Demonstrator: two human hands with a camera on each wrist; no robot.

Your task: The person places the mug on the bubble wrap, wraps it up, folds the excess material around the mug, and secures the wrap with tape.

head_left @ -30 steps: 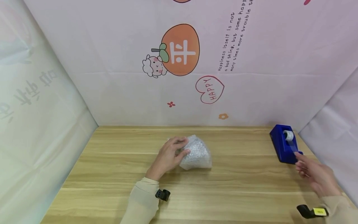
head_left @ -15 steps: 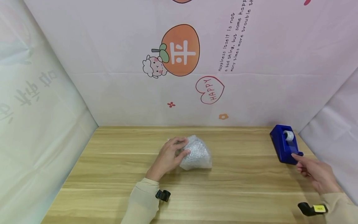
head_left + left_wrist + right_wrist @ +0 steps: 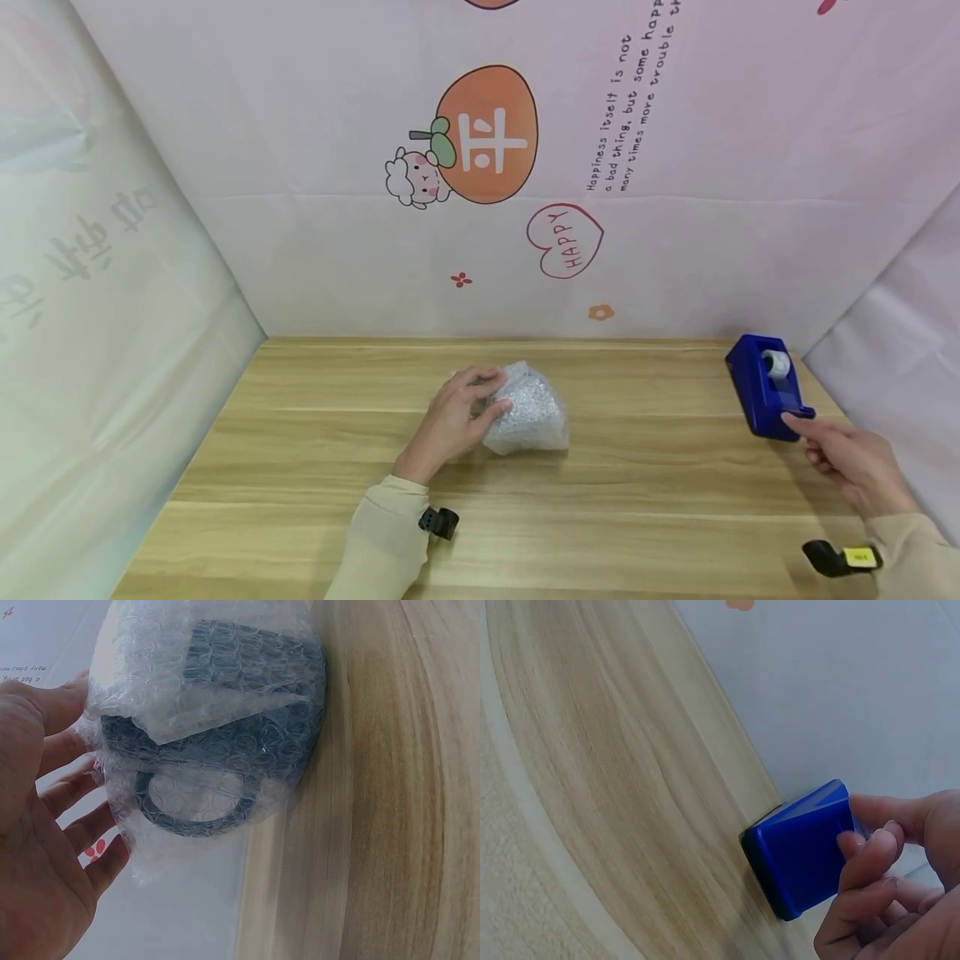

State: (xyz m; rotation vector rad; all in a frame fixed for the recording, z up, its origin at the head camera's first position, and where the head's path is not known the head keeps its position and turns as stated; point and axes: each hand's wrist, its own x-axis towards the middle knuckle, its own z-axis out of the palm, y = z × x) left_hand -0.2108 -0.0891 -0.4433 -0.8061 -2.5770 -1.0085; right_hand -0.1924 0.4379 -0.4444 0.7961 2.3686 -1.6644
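A dark mug (image 3: 262, 742) with a looped handle (image 3: 195, 825) shows through the bubble wrap (image 3: 528, 408) around it. My left hand (image 3: 453, 421) holds this bundle on the table from its left side, thumb and fingers bent around the wrap. At the far right stands a blue tape dispenser (image 3: 745, 385) with a roll of clear tape (image 3: 777, 364). A strip of tape (image 3: 785, 392) runs from the roll to the dispenser's front end, where my right hand (image 3: 855, 462) pinches it by thumb and index finger. The pinched tape end is hidden by the fingertips.
The wood-grain table (image 3: 637, 517) meets a printed white backdrop (image 3: 337, 267) behind. Another white sheet (image 3: 900, 358) hangs close beside the dispenser at the right. A black camera mount (image 3: 840, 558) sits at the right wrist.
My right hand has moved slightly left and down, bringing the tape strip from above the dispenser's front end down against it. My left hand and the wrapped mug have stayed put.
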